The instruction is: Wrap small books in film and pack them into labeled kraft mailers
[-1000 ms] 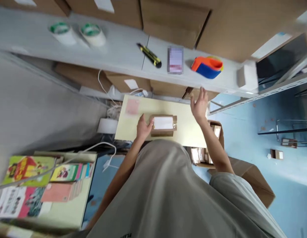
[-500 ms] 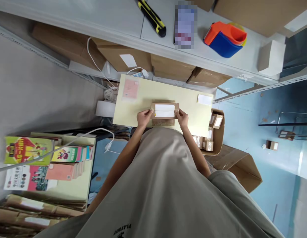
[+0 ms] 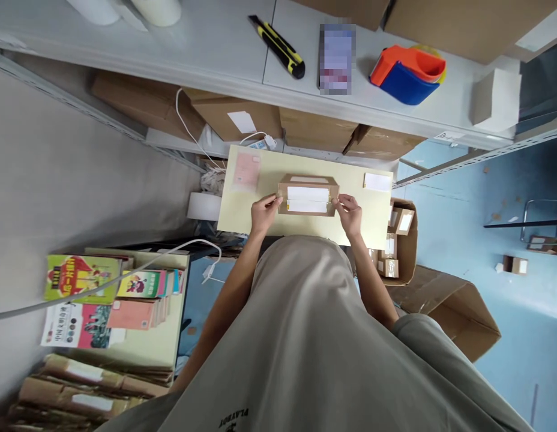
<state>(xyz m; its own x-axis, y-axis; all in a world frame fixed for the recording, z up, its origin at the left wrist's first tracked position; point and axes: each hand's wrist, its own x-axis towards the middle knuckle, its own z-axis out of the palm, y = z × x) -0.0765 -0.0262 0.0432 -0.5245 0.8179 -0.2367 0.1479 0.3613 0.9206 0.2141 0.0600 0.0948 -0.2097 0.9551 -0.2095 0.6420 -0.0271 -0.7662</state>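
Both hands hold a small cardboard box on the pale yellow table.

I see the small brown box (image 3: 308,198) lying flat near the middle of the table (image 3: 260,216), and it is long from left to right. It has two white label strips along the side that faces me, one above the other, and a paler patch on its far top edge. My left hand (image 3: 262,212) grips the left end with the fingers closed on it, and my right hand (image 3: 350,211) grips the right end in the same way. A pink slip (image 3: 245,170) lies on the table to the far left of the box, and a white label (image 3: 377,182) lies at the far right corner, both apart from it. On the grey shelf (image 3: 224,54) beyond are a yellow-black utility knife (image 3: 278,47) and an orange and blue tape dispenser (image 3: 407,71).
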